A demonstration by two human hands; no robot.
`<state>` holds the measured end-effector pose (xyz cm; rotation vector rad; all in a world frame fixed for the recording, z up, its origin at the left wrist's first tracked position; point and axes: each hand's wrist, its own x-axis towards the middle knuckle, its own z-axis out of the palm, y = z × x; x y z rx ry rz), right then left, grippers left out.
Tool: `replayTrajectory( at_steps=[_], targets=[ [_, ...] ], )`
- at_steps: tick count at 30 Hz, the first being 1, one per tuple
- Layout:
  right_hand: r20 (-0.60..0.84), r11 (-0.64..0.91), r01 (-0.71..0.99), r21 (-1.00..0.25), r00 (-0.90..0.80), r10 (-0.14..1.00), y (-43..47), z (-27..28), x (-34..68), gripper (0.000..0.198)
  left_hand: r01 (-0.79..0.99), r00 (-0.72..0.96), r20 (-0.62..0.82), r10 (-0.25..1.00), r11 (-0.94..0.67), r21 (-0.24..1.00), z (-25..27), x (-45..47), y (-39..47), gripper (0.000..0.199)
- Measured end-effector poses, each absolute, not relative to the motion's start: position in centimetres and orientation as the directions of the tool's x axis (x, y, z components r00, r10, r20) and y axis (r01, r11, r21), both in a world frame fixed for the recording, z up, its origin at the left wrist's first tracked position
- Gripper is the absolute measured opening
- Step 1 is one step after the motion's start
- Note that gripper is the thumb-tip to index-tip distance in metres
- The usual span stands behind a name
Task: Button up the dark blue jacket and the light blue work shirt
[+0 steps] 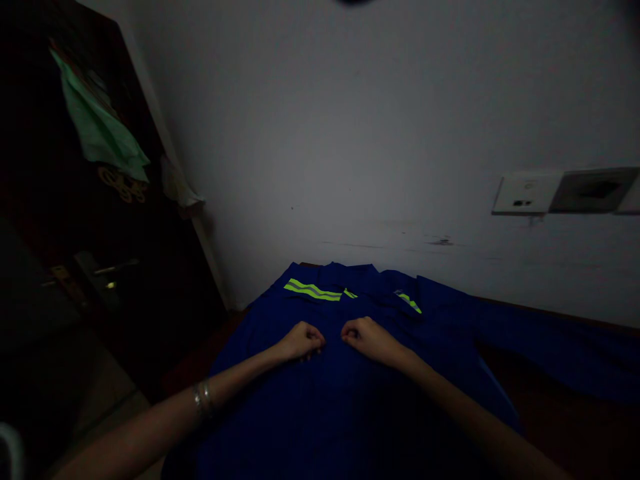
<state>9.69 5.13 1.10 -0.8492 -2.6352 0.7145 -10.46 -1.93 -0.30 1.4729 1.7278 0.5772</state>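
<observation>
A dark blue work jacket (320, 413) lies spread out, with yellow-green reflective strips (314, 291) across its chest and its collar toward the wall. My left hand (302, 341), with two bracelets on the wrist, is over the middle of the jacket front, thumb and fingers pinched together. Facing it a short gap away, my right hand (367, 337) is curled in a similar pinch. Both seem to grip the jacket's front fabric, though dim light hides what lies between the fingertips. One sleeve (550, 340) stretches out to the right.
Behind the jacket rises a pale wall (350, 133) with a socket plate (525, 194) at the right. On the left stands a dark door (150, 267) with a metal handle (115, 267) and a hanging green cloth (103, 130). A dark reddish surface (565, 427) shows under the sleeve.
</observation>
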Motion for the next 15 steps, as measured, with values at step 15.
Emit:
replayTrajectory(
  at_steps=[15],
  targets=[
    [0.181, 0.784, 0.530, -0.323, -0.778, 0.601, 4.6, -0.6, 7.9, 0.024, 0.465, -0.036, -0.133, 0.990, 0.135, 0.875, -1.5, -10.3, -3.5, 0.027]
  ],
)
